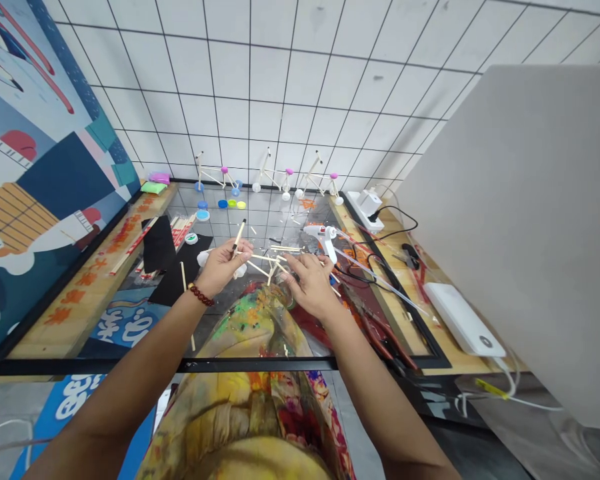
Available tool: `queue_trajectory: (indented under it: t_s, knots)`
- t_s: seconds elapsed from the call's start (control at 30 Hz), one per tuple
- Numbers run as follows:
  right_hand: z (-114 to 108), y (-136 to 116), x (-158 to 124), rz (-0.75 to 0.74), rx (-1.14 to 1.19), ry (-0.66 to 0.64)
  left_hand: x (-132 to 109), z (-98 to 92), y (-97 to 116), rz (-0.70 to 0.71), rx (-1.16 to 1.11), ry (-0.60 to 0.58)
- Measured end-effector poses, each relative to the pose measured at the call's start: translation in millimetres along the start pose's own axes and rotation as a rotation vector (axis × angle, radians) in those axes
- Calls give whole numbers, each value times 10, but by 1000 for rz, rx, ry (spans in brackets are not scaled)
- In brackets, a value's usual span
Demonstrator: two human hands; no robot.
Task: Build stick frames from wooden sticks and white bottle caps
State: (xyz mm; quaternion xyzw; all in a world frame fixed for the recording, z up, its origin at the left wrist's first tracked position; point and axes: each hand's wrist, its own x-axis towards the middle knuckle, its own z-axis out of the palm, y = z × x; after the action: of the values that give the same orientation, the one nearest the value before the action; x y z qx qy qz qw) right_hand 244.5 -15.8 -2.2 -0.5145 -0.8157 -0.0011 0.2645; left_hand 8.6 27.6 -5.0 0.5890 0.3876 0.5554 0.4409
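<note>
Left hand (223, 267): grasping a thin pale wooden stick with a dark tip (239, 235) between thumb and fingers; red bead bracelet (201, 295) on the wrist. Right hand (310, 285): open, holding nothing, fingertips (286, 261) touching or just beside, cannot tell which, a flat frame of pale wooden sticks (270, 265) lying between the hands. White hot glue gun (320, 235): 12 o'clock from the right hand. Red-handled pliers (380, 337): 4 o'clock. White power bank (463, 319): 3 o'clock. Black sheets (159, 243): 9 o'clock from the left hand. Three upright stick frames with pink and blue ball joints (275, 175): 12 o'clock, far edge. Multicoloured printed fabric (250, 327): 6 o'clock.
</note>
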Motion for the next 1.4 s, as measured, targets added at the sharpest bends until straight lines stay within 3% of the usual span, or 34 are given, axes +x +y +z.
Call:
queue_trajectory:
  t_s: [0.4, 0.63, 0.83, 0.97, 1.27, 1.4]
  knots:
    - [21, 29, 13, 4, 61, -60, 10, -20, 21, -47, -44, -10]
    - [31, 40, 16, -23, 97, -11, 6, 13, 63, -100, -55, 12]
    - [46, 171, 41, 3, 393, -81, 1, -1, 93, -56, 39, -27]
    - [77, 268, 68, 40, 541, -51, 6, -21, 100, -5, 93, -66]
    - [104, 160, 60, 43, 542, -25, 2, -18, 132, 4, 122, -52]
    - [118, 169, 70, 88, 691, -40, 5, -8, 121, -1, 60, -32]
